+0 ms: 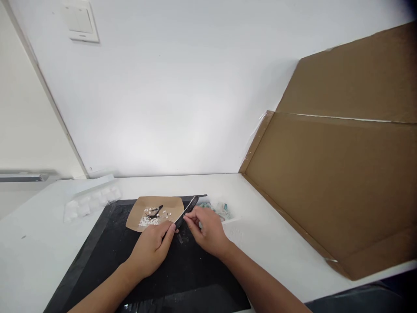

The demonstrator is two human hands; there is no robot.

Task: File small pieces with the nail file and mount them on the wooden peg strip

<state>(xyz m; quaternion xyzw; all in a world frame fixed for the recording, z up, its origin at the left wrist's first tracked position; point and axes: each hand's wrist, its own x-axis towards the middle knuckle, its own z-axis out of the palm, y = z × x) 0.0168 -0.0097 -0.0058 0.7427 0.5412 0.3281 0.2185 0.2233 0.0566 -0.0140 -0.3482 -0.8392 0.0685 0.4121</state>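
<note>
My left hand [152, 248] grips the lower end of a long, narrow black piece with a white edge [191, 206] between thumb and fingers. The piece slants up to the right, and its exact kind does not show. My right hand [208, 228] is closed in a pinch against the right side of this piece; whatever its fingertips hold is too small to make out. Just behind the hands lies a brown paper tray [135, 217]. Many small white bits [149, 220] and a black scrap [156, 212] are in it.
A black mat [107, 261] covers part of the white table [19, 256]. Clear packaging with white lumps [93, 203] lies at the left, and a crumpled greenish-white plastic bundle [223, 210] behind my right hand. Brown cardboard [325, 182] stands along the right side; a white wall [169, 100] rises behind.
</note>
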